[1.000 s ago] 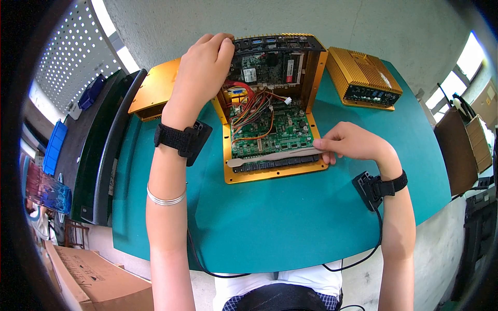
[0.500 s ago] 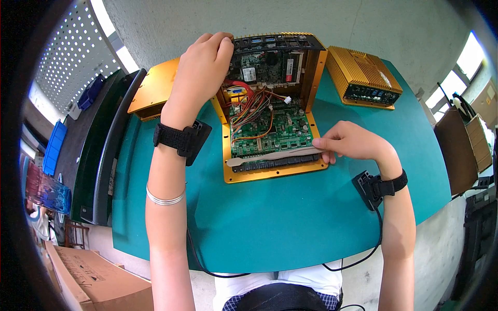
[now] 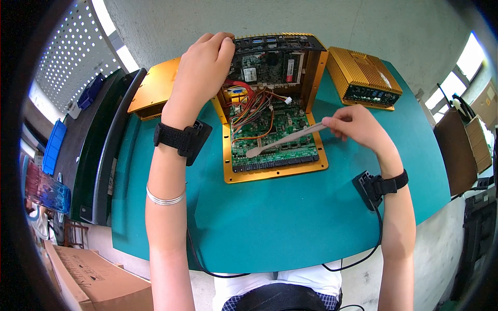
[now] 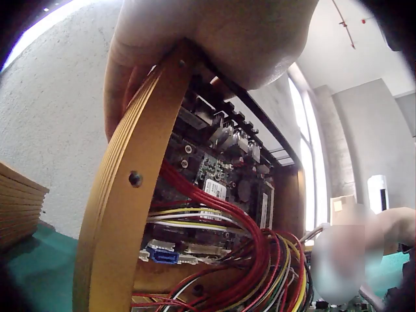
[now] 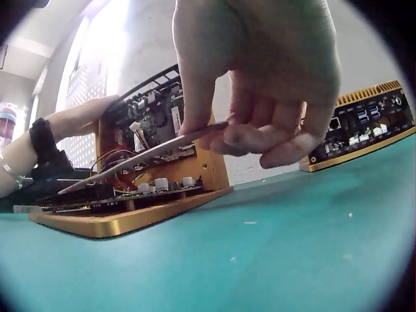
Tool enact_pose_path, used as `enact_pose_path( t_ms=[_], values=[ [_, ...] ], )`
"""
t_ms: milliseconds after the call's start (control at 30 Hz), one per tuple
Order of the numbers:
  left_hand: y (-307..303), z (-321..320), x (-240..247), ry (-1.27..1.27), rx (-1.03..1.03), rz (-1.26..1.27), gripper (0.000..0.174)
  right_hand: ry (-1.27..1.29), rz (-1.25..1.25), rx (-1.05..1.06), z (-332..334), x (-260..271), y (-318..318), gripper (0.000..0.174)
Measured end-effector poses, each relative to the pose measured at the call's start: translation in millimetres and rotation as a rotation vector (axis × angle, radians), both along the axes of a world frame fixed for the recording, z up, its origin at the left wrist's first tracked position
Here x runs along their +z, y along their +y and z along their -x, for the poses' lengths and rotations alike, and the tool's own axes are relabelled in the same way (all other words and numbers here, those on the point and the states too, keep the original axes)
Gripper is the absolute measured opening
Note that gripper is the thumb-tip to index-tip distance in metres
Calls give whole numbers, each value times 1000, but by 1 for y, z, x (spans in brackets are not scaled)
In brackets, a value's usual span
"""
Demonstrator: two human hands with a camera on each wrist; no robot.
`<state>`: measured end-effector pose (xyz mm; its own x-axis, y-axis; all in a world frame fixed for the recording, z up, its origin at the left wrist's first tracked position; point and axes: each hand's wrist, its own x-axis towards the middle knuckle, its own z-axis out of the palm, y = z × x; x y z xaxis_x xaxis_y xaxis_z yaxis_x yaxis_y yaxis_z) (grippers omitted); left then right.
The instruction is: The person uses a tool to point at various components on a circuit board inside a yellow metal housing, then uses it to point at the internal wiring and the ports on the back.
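An opened gold case stands on the table, its upright part [image 3: 315,78] at the back and its base plate [image 3: 280,175] flat, bearing a green circuit board [image 3: 290,127]. Coloured wires [image 4: 260,260] run between the two parts. My left hand [image 3: 205,65] grips the top left corner of the upright part; in the left wrist view its fingers wrap over the edge. My right hand [image 3: 360,127] pinches the end of a thin grey stick [image 3: 295,136] between thumb and fingers. The stick's broad rounded tip lies over the front left of the board.
A closed gold ribbed case [image 3: 365,75] stands at the back right of the green table [image 3: 249,223]. Another gold case [image 3: 155,85] is behind my left forearm. A dark cart [image 3: 98,145] stands left of the table, and cardboard boxes [image 3: 98,274] lie on the floor.
My right hand has risen away from the base plate's front right corner. The stick has moved back off the front edge and now slants across the board. My left hand has stayed put.
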<state>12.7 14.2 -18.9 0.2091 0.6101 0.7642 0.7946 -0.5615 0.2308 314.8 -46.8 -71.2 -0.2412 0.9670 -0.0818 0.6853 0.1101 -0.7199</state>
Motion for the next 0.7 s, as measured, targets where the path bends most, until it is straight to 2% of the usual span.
enact_pose_path(
  t_ms=[67,200,267,467,600,700],
  values=[
    [0,0,0,3,1,0,36,68,-145,-91,1,-1,1,39],
    [2,1,0,12,4,-1,37,103,-213,-152,4,5,1,37],
    [2,1,-1,13,10,0,38,224,-265,-165,6,8,-1,36],
    [1,1,0,23,13,-2,38,392,-162,-61,4,9,0,36],
    [2,1,-1,14,10,4,38,385,-171,-69,2,8,2,36],
    [2,1,-1,7,7,7,38,240,-257,-126,5,7,0,36]
  ],
)
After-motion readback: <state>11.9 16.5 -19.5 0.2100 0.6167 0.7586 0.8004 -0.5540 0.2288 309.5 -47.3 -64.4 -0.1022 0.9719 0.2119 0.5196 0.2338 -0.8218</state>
